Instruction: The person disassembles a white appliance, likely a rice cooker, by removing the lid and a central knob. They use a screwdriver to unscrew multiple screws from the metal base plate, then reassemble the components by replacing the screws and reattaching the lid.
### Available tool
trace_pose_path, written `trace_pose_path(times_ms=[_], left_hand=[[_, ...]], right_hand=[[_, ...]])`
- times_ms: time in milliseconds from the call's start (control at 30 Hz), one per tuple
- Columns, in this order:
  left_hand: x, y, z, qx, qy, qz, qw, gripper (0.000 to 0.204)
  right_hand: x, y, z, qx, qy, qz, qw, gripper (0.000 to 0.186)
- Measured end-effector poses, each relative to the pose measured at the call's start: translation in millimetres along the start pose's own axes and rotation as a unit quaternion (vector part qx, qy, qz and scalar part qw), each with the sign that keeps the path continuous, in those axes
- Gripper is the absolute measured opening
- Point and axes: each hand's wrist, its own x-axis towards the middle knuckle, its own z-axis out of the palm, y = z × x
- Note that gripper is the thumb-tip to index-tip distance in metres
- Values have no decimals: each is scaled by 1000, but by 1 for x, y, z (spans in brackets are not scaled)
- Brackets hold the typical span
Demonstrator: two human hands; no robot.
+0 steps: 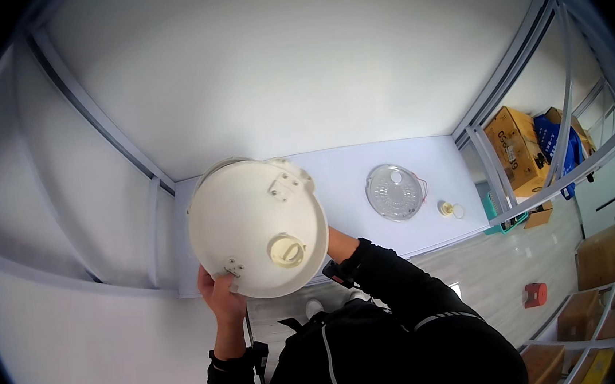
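A large round cream plastic lid (243, 205), like a rice cooker's, hangs over the left part of the table and past its front edge. Two screwed plates and a round vent cap (286, 251) show on its face. My left hand (223, 299) is closed on its lower left rim, beside a small metal piece. At the lower right rim is my right hand (340, 245); its fingers are hidden behind the lid. Farther right on the table lie a round silvery disc (393, 192) with a reddish loop at its edge and a small pale part with a clear round piece (451, 209).
The pale table (345, 163) stands against a white wall between grey frame posts. Beyond the right post are cardboard boxes (515, 152), a blue bag (565, 147) and a teal basket (495, 208). A red stool (535, 295) and shelves with boxes (580, 316) stand lower right.
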Motion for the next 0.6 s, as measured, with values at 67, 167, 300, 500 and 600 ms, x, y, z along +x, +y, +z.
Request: trace_pose_path(times_ms=[67,167,300,500,600], left_hand=[[0,-1,10,-6,-16,-7,1000,52],[3,-11,34,-3,-28,-10,1000,47],[8,-37,54,72,-50,-88,992,39],[18,-125,58,274,-137,-51,951,37],[19,-150,65,350,-128,-53,927,36]], right_hand=[[-1,11,0,34,5,15,999,28],[-21,42,-28,132,93,73,984,28],[-75,79,-119,215,282,101,929,29],[-123,-14,-190,-37,411,200,888,38],[-143,-29,-194,-20,460,172,871,40]])
